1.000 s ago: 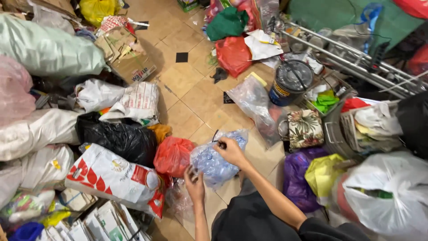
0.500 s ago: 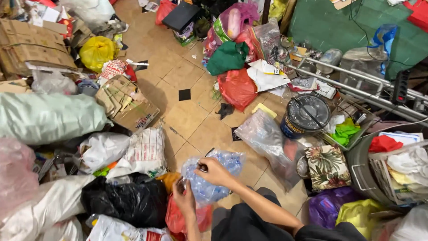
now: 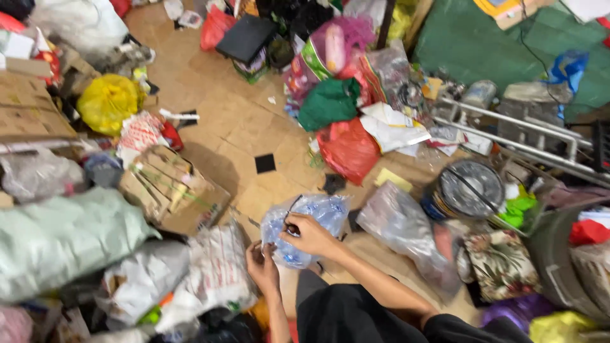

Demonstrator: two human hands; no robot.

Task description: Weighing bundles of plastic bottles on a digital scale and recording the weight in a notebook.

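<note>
Looking down, we see a tan tiled floor (image 3: pixel 248 127) crowded with bags and boxes. At lower centre our right hand (image 3: pixel 309 234) pinches the top of a clear bag of plastic bottles (image 3: pixel 321 213); our left hand (image 3: pixel 262 267) grips its lower edge. A red bag (image 3: pixel 348 149), a flattened carton (image 3: pixel 168 187) and a round tin (image 3: pixel 471 189) hem it in.

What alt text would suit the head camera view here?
Both hands, the right hand and left hand, grip a clear bluish plastic bag over a tiled floor crowded with stuffed bags, a red bag, a yellow bag and flattened cardboard.
</note>
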